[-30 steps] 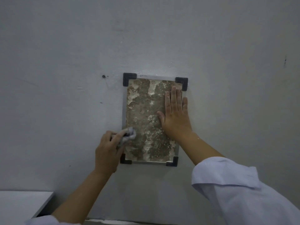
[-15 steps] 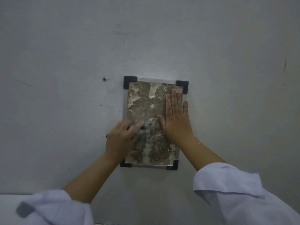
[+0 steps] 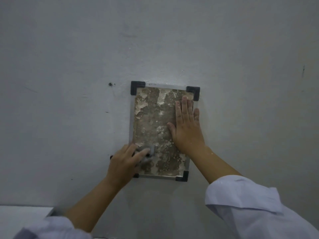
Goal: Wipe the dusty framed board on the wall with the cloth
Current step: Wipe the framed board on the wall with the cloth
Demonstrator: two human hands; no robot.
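A small framed board [image 3: 151, 121] hangs on the grey wall, with a silver frame, black corner caps and a brown surface mottled with pale dust. My left hand [image 3: 125, 163] is closed around a small grey cloth [image 3: 146, 153] and presses it on the board's lower left area, hiding the lower left corner cap. My right hand [image 3: 187, 128] lies flat, fingers together and pointing up, on the board's right side, covering part of its right edge.
The grey wall [image 3: 69, 66] fills most of the view, with a small dark hole [image 3: 110, 84] left of the board's top. A white surface [image 3: 22, 213] shows at the bottom left, below the wall. White sleeves cover both forearms.
My left hand with the cloth swept from the board's left edge toward the middle, then came back down to the lower left. My right hand stayed flat in place.
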